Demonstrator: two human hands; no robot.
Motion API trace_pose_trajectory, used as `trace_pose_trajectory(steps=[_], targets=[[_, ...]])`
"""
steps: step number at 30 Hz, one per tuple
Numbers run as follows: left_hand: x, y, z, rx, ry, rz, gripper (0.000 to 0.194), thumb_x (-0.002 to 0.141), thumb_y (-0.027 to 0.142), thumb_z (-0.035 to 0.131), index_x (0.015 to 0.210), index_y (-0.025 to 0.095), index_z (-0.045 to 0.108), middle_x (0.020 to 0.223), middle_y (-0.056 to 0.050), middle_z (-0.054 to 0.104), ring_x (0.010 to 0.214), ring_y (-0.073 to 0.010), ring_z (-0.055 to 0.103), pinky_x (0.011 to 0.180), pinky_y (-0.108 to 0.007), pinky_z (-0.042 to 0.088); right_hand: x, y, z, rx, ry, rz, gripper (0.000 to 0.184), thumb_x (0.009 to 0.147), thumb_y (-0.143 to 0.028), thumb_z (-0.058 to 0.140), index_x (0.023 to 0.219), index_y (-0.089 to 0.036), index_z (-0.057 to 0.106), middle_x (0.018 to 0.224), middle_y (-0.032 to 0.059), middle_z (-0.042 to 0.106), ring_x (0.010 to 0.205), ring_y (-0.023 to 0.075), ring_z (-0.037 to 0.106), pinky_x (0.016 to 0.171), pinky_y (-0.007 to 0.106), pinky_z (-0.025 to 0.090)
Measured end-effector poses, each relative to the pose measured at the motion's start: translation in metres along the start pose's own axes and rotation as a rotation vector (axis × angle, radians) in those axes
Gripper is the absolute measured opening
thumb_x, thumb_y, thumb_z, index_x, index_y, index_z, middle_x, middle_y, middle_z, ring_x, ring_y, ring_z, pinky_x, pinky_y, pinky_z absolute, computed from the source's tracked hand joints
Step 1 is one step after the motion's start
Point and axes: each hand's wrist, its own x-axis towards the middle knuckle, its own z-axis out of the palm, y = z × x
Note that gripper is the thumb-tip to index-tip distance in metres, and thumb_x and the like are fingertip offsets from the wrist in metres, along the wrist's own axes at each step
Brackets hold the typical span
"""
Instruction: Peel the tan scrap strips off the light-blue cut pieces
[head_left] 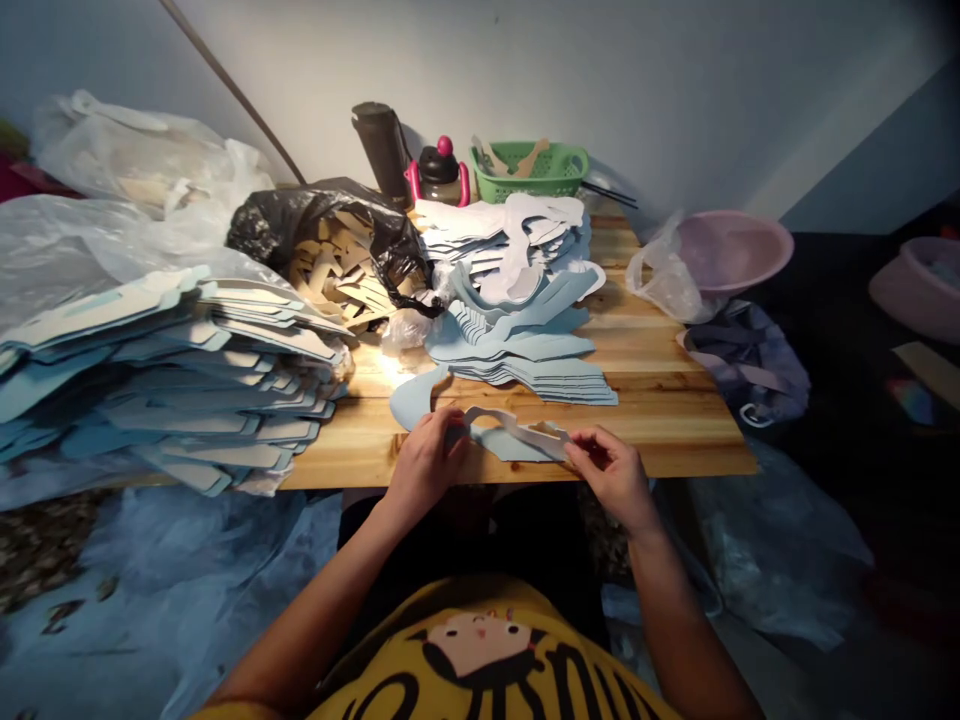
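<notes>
At the front edge of the wooden table, my left hand (pixel 429 457) and my right hand (pixel 612 474) are closed on opposite ends of a curved white cut-out piece (pixel 541 440). A small tan bit shows along it near my right fingers. Beneath it lies a light blue cut-out piece (pixel 412 399), its curved end reaching out left of my left hand. Just beyond are fanned light blue cut-out pieces (pixel 517 345), and behind those a stack of white cut-out pieces (pixel 469 225). My fingertips partly hide the white piece's ends.
A large pile of blue-and-white pieces (pixel 225 375) covers the table's left side. Behind are a black bag (pixel 277 215) of tan pieces, a dark bottle (pixel 381 150), a pink-handled cup (pixel 439 175) and a green basket (pixel 555 170). A pink basin (pixel 739 250) stands right of the table (pixel 667 400).
</notes>
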Motion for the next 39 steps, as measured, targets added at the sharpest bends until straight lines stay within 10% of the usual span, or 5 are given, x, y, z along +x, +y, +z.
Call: trace_pose_trajectory(steps=[11,21,27,34,39], targets=[[-0.008,0.014,-0.012,-0.067,0.186,-0.107,0.017,0.093,0.031,0.059,0.081,0.019,0.058,0.086,-0.004,0.061,0.086,-0.0183,0.059,0.079,-0.030,0.048,0.006,-0.013,0.005,0.162,0.014,0.106,0.028,0.081,-0.035,0.075,0.102,-0.021,0.062,0.079,-0.0001,0.066,0.064,0.0129,0.061,0.055,0.021,0.050],[-0.001,0.014,-0.007,0.033,0.151,-0.096,0.012,0.090,0.026,0.060,0.081,0.019,0.059,0.096,-0.007,0.057,0.093,-0.0200,0.058,0.084,-0.033,0.049,0.003,-0.012,0.004,-0.028,-0.035,-0.022,0.011,0.089,-0.029,0.063,0.093,-0.021,0.070,0.093,0.0053,0.070,0.092,0.0216,0.065,0.078,0.031,0.053],[-0.006,0.019,-0.018,-0.205,0.265,0.035,0.007,0.092,0.019,0.058,0.086,0.019,0.055,0.088,-0.003,0.058,0.081,-0.0145,0.058,0.075,-0.028,0.050,-0.007,-0.017,0.006,0.269,0.037,-0.025,0.030,0.088,-0.034,0.066,0.117,-0.029,0.062,0.091,0.0022,0.063,0.093,0.0212,0.064,0.090,0.036,0.052],[-0.016,0.033,-0.033,-0.331,0.366,0.426,0.010,0.088,0.010,0.062,0.094,0.018,0.059,0.087,-0.005,0.064,0.078,-0.0153,0.063,0.070,-0.029,0.053,0.002,-0.031,-0.027,0.362,-0.465,-0.103,0.053,0.080,-0.053,0.068,0.126,-0.026,0.063,0.123,0.0102,0.056,0.122,0.0314,0.053,0.108,0.046,0.042],[-0.015,0.040,-0.043,-0.286,0.300,0.555,0.011,0.087,0.012,0.064,0.097,0.017,0.060,0.087,-0.006,0.066,0.078,-0.0157,0.064,0.070,-0.031,0.057,0.034,-0.044,-0.017,0.334,-0.551,-0.104,0.051,0.088,-0.060,0.058,0.128,-0.028,0.057,0.127,0.0089,0.055,0.118,0.0268,0.055,0.099,0.040,0.048]])
